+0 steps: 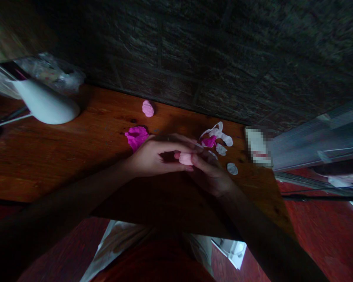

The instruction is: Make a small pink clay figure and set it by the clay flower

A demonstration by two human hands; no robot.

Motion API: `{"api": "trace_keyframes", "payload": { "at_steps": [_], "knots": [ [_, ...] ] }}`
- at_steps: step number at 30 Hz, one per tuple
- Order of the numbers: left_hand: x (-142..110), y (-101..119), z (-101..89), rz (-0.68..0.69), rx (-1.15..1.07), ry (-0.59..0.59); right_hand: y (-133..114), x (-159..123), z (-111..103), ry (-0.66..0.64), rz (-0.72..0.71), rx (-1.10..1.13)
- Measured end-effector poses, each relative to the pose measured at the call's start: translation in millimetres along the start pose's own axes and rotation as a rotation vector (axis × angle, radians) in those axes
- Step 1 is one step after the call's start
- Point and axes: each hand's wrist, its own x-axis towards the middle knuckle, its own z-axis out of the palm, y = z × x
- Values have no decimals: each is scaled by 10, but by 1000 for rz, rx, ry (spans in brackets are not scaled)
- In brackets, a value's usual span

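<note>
Dimly, a dark stone wall [164,51] backs a wooden table [61,156], where two hands meet around a pale pink lump [186,158].

At the table's left stands a white vessel [47,103], in front of clear crumpled plastic [61,74]; the left hand [150,156] arches over the lump, its thumb and fingertips closing on it, while the right hand [213,176] presses it with the thumb, other fingers partly hidden; just beyond the left hand lies a magenta piece [136,136], behind it a second pink lump [148,109], and past the right hand white scraps [223,137] around a smaller magenta scrap [209,141].
</note>
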Motion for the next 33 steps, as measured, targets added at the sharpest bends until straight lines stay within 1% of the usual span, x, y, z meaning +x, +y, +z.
{"api": "trace_keyframes", "payload": {
  "at_steps": [4,9,13,15,22,25,29,33],
  "knots": [
    [-24,9,7,58,32,12,8,-8,-32,-33,5,9],
    [-10,1,16,66,6,-31,-16,-37,-46,-26,22,12],
    [29,-54,-1,155,93,-35,-35,-50,-20,-24,27,34],
    [41,-68,-1,181,92,-32,-40,-51,-3,-43,35,31],
    [39,-26,44,172,11,-41,-9,-44,-31,-145,46,65],
    [32,-20,68,147,-5,-8,-5,-42,-47,-152,43,61],
    [23,-27,67,180,-29,62,-24,-30,-28,-127,30,45],
    [27,-14,48,180,24,73,-31,-18,-16,-115,-4,36]
  ]
}}
